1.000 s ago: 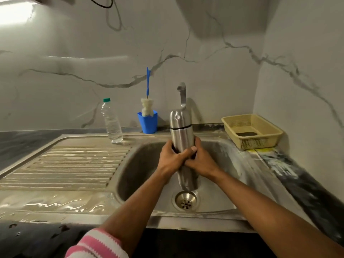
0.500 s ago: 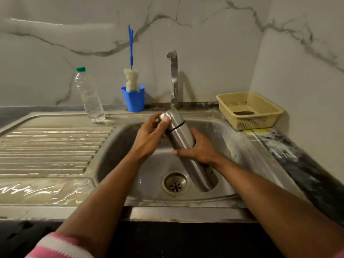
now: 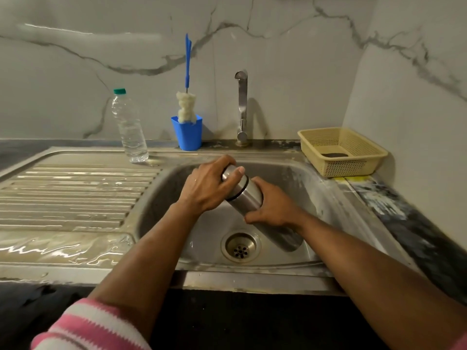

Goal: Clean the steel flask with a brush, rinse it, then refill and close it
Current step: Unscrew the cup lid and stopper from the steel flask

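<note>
Flask [image 3: 249,198] cap under left grip [image 3: 207,188]

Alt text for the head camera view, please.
Over a steel sink, the left hand grips the cap of a tilted steel flask while the right hand holds its body. Behind stand a blue-handled bottle brush in a blue cup, a clear plastic bottle and a tap.

Yellow basket [image 3: 364,170] w/ dark pad [image 3: 334,154] by wall.

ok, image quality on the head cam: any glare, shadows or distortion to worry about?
Head view: wide-angle bending curves the steel sink's front edge and the marble wall; glare streaks sit on the wet ribbed drainboard and upper-left wall; the steel tap throws a soft shadow to its right; the pink striped sleeve is soft at the frame's bottom; the steel flask stays sharp.
</note>
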